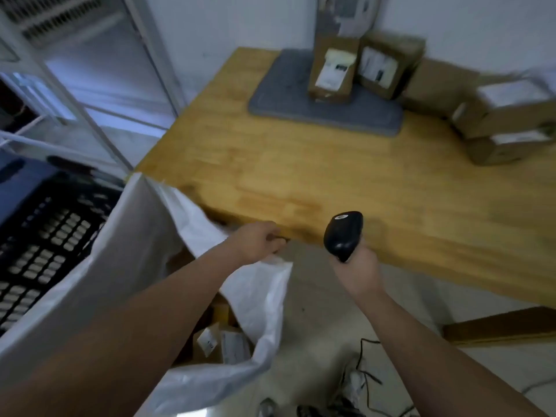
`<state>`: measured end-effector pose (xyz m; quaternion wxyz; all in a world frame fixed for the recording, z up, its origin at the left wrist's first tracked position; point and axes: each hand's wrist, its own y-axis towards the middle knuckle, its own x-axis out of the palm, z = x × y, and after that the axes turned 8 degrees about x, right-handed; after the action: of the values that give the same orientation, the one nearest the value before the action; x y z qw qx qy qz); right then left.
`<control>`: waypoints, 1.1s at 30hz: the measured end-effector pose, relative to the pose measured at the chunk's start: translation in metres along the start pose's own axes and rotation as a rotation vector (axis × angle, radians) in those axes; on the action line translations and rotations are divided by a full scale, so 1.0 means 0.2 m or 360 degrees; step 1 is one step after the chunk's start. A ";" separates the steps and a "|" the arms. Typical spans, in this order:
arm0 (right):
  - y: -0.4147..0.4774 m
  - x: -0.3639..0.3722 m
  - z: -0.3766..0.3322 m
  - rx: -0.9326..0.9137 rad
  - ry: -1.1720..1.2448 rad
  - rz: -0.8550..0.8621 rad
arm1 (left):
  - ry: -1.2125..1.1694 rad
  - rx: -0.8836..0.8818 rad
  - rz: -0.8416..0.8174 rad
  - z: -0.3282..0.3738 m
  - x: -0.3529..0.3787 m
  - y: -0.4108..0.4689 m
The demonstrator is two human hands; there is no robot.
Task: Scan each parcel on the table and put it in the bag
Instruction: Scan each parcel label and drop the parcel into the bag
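- Partly done: a few labelled parcels [224, 344] already lie inside the white bag [126, 266], at the lower middle of the frame
- Left to do: several boxes [329, 70] wait on the surface [301, 176], two upright on a grey mat [285, 106], others stacked at the upper right
- The right hand [356, 272] has its fingers wrapped round the black scanner [343, 233], which is not near any parcel
- The left hand [257, 240] is at the bag's rim, fingers curled; whether they pinch the rim cannot be told
- Blur smears every label; the left arm [135, 326] covers much of the bag's inside, and the frame edge cuts the stack
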<state>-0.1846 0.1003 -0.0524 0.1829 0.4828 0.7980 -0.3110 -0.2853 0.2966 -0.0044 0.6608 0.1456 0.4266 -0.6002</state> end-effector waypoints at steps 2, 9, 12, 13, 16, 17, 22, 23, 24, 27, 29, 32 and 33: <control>0.10 -0.20 -0.04 0.0019 0.0081 0.0074 | 0.0003 0.0056 0.0072 0.15 -0.05 0.13; 0.42 -0.82 -0.14 -0.0108 0.0346 0.0198 | 0.0089 0.0220 0.0202 0.64 -0.13 0.63; 0.57 -0.99 -0.18 -0.0089 0.0390 0.0115 | 0.0049 0.0245 0.0303 0.78 -0.15 0.80; 0.62 -1.03 -0.20 -0.0089 0.0396 0.0105 | 0.0039 0.0244 0.0347 0.81 -0.15 0.84; 0.76 -1.08 -0.26 -0.0081 0.0404 0.0094 | 0.0048 0.0198 0.0370 0.82 -0.15 0.95; 0.81 -1.09 -0.30 -0.0098 0.0391 0.0091 | 0.0058 0.0180 0.0351 0.81 -0.15 0.99; 1.10 -1.08 -0.50 -0.0195 0.0306 0.0105 | 0.0081 0.0080 0.0360 0.69 -0.26 1.21; 1.17 -1.07 -0.54 -0.0208 0.0300 0.0104 | 0.0082 0.0062 0.0380 0.67 -0.29 1.26; 1.23 -1.05 -0.58 -0.0212 0.0294 0.0096 | 0.0075 0.0041 0.0400 0.64 -0.33 1.32; 1.41 -0.98 -0.69 -0.0202 0.0312 0.0069 | 0.0038 -0.0002 0.0443 0.54 -0.45 1.49; 1.52 -0.91 -0.76 -0.0171 0.0362 0.0072 | 0.0020 -0.0022 0.0430 0.47 -0.53 1.59; 1.68 -0.82 -0.85 -0.0079 0.0505 0.0107 | -0.0098 -0.0097 0.0396 0.35 -0.63 1.77; 1.73 -0.79 -0.87 -0.0058 0.0542 0.0119 | -0.0176 -0.0143 0.0393 0.31 -0.67 1.83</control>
<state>0.1968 0.2320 0.0595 0.0653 0.5543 0.8045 -0.2032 0.0856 0.4293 0.0136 0.7580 0.1340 0.3948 -0.5017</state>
